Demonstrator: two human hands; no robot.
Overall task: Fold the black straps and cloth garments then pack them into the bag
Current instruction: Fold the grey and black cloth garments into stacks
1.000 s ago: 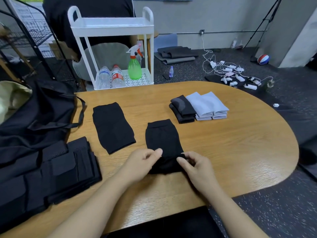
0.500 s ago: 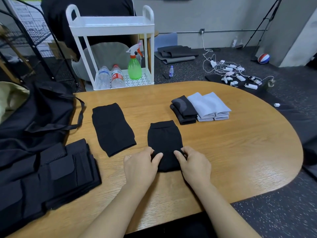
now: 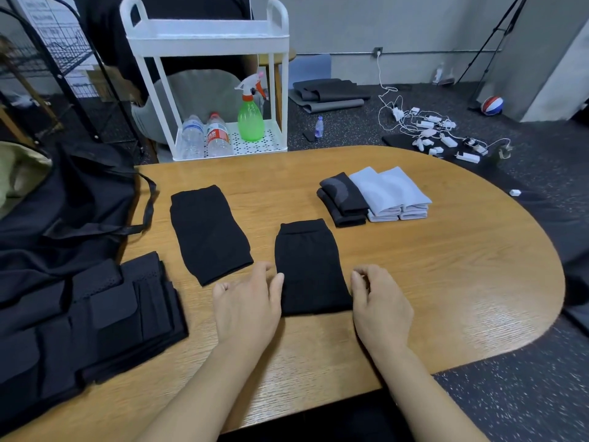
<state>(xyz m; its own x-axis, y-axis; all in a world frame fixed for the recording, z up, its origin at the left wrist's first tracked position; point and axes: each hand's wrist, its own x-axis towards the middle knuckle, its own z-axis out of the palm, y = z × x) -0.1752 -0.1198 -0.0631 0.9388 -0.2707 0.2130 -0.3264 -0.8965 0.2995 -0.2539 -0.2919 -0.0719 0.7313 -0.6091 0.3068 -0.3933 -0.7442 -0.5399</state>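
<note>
A black cloth garment [image 3: 310, 266] lies flat in front of me on the wooden table [image 3: 446, 266]. My left hand [image 3: 247, 301] rests at its left edge, thumb touching the cloth, fingers loosely curled. My right hand [image 3: 379, 301] sits just off its right edge, fingers curled, holding nothing. A second black garment [image 3: 208, 232] lies flat to the left. Folded black straps [image 3: 105, 314] are stacked at the near left. The black bag [image 3: 63, 212] slumps at the table's left end. Folded dark [image 3: 342, 199] and light grey [image 3: 393, 196] garments sit at the back.
A white trolley [image 3: 207, 39] with bottles and a green spray bottle [image 3: 251, 118] stands behind the table. A person in black sits behind it. Cables and chargers [image 3: 430, 129] lie on the dark floor to the right. The table's right half is bare wood.
Both hands have let go of the garment's near edge and moved apart to its two sides. The garment now lies flat.
</note>
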